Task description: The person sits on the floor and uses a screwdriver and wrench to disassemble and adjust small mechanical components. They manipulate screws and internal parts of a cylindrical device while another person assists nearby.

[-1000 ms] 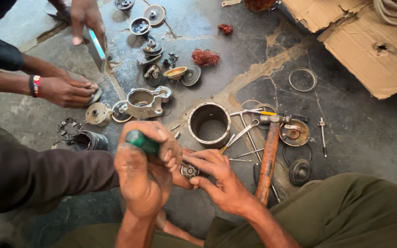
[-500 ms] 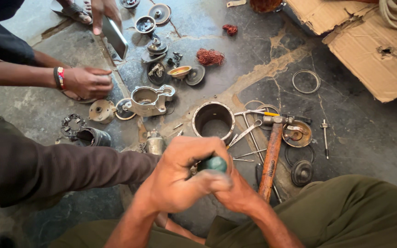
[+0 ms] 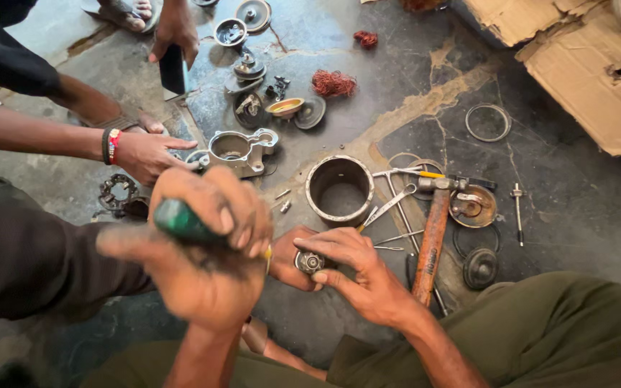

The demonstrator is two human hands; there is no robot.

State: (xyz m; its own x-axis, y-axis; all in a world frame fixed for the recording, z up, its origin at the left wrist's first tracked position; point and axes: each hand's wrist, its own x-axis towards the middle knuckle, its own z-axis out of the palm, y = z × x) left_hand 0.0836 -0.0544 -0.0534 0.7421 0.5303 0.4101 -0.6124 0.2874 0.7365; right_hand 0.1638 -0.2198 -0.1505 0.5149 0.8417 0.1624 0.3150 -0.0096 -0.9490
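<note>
My left hand [image 3: 210, 248] is closed around a green-handled screwdriver [image 3: 181, 221], blurred and raised just left of a small round metal part [image 3: 309, 262]. My right hand [image 3: 364, 276] pinches that part between fingers and thumb, low over the concrete floor [image 3: 569, 194]. The screwdriver's shaft is hidden behind my left hand. A wooden-handled hammer [image 3: 431, 244] lies just right of my right hand. A grey metal cylinder ring [image 3: 339, 190] stands on the floor beyond my hands.
Another person's hand with a wristband [image 3: 145, 154] rests by a cast metal housing [image 3: 241, 151]; a second hand [image 3: 175, 32] holds a dark flat object. Discs, rings, bolts, copper wire clumps [image 3: 333, 83] and torn cardboard [image 3: 583, 65] litter the floor.
My left hand swung the screwdriver right, over the small part, then drew back left and up. My right hand kept hold of the part. The other person's hands shifted slightly.
</note>
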